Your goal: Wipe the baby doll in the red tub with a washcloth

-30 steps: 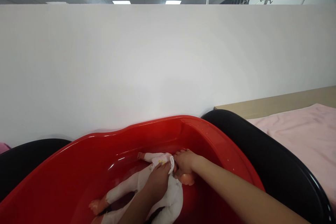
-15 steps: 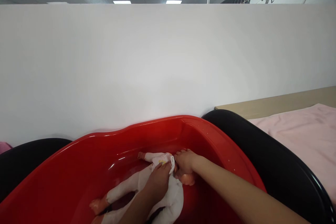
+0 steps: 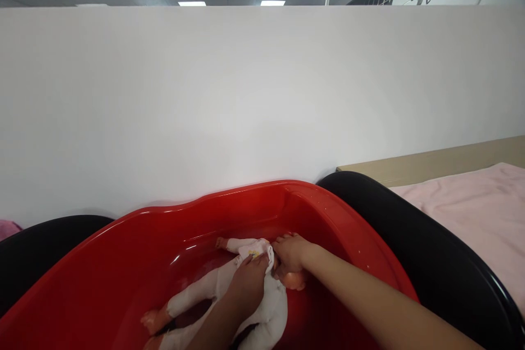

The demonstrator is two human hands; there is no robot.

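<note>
A baby doll (image 3: 205, 290) in a white suit lies inside a red plastic tub (image 3: 135, 246). My left hand (image 3: 247, 283) rests on the doll's body with fingers curled onto the white cloth near the neck. My right hand (image 3: 290, 254) is closed around the doll's head end, and a bit of the doll's pink head shows under it. The doll's feet point to the lower left, one arm toward the far side of the tub.
A white partition wall (image 3: 262, 104) rises right behind the tub. A black rim (image 3: 414, 229) surrounds the tub on both sides. To the right lies a pink towel (image 3: 476, 202) on a beige surface (image 3: 430, 161).
</note>
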